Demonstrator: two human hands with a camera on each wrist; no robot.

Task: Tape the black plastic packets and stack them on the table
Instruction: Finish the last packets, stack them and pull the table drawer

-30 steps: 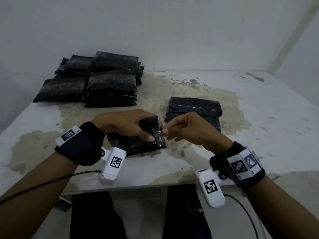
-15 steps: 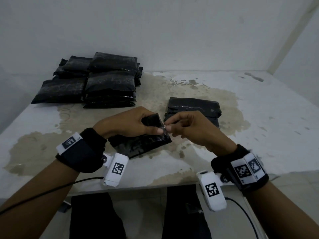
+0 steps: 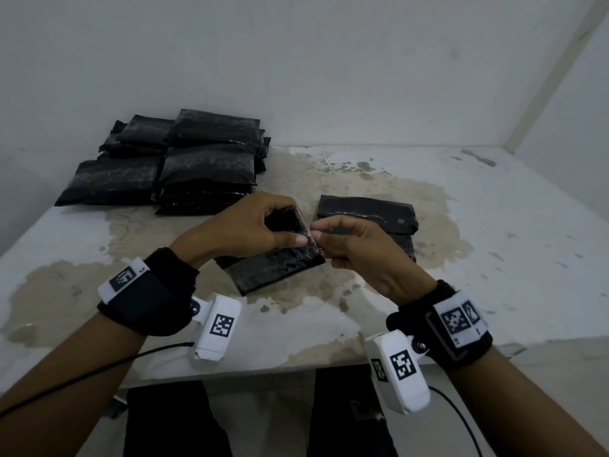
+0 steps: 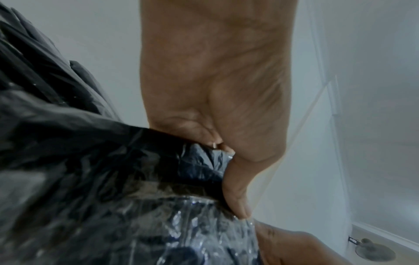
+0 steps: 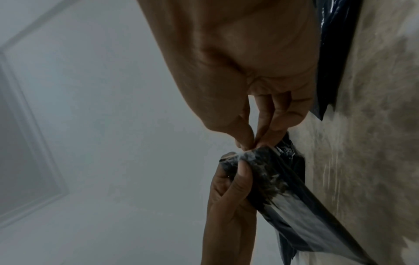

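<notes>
A black plastic packet [image 3: 273, 268] lies tilted on the stained table [image 3: 494, 258], its right end folded up and lifted. My left hand [image 3: 293, 225] grips that folded end, thumb on the near side and fingers over the top. My right hand [image 3: 318, 230] pinches a strip of clear tape at the packet's upper right corner. The left wrist view shows the left hand [image 4: 226, 175] clamped on the crinkled packet [image 4: 102, 161], with shiny tape [image 4: 204, 224] across it. From the right wrist, the right hand [image 5: 249, 145] pinches the tape end at the packet [image 5: 278, 179].
A pile of several black packets [image 3: 184, 166] sits at the back left against the wall. Two more packets [image 3: 369, 212] lie stacked just behind my right hand. The table's front edge runs under my wrists.
Both hands have moved slightly away from me with the packet's folded end. The right fingers have closed in on the packet's corner beside the left thumb.
</notes>
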